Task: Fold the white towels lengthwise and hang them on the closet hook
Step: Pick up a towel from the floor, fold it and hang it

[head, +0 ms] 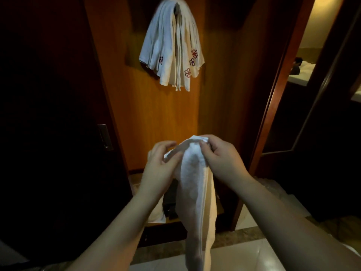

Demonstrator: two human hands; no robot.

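Hands work close together at chest level: the right hand (220, 157) pinches the top fold of a white terry-cloth towel (197, 192), while the left hand (162, 163) curls its fingers round the towel's upper edge just beside it. Towel hangs in front of the orange-brown wooden closet panel (148, 114), long axis vertical, top end up at the hands, tail dropping toward the pale tiled floor (244, 255). It looks soft, light and limp, so it is best held by the upper corners or along the fold. Higher up, a bunch of white towels with embroidered flowers (172, 51) drapes over the closet hook (176, 5).
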